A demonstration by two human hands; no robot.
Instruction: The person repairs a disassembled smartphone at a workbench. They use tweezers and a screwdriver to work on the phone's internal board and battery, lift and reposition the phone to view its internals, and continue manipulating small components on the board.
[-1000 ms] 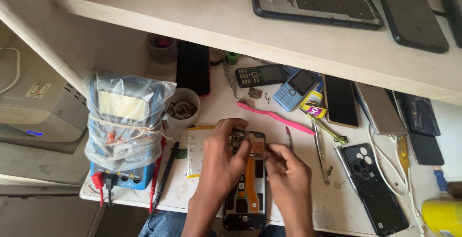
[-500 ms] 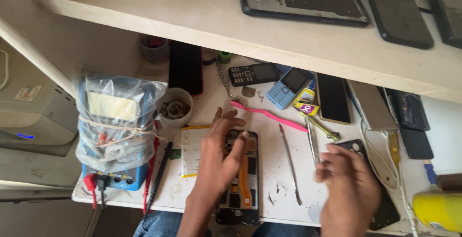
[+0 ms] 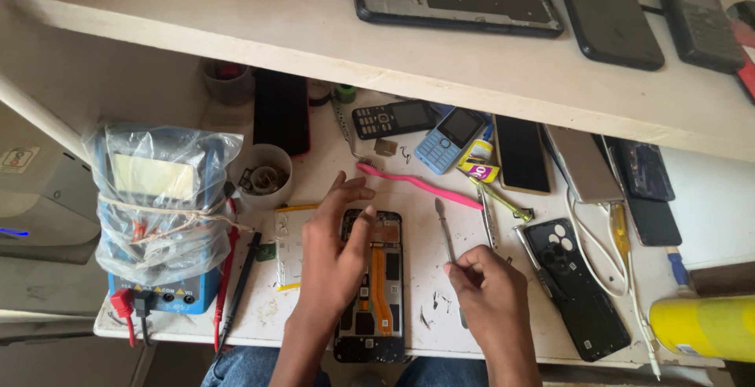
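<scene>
Your left hand (image 3: 334,257) lay flat on the opened phone (image 3: 371,285) at lower centre of the desk (image 3: 409,198), fingers spread wide. Your right hand (image 3: 487,289), just right of it, pinched a thin metal tool (image 3: 446,234).

A clear plastic bag (image 3: 161,198), tied with a rubber band, wraps the blue multimeter (image 3: 157,289) and its grey screen (image 3: 153,176) at the bench's left. A yellow-purple labelled tube (image 3: 477,168) lies mid-bench.

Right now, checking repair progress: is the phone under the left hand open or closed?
Open: the phone lies back off, orange flex cable and boards exposed.
</scene>
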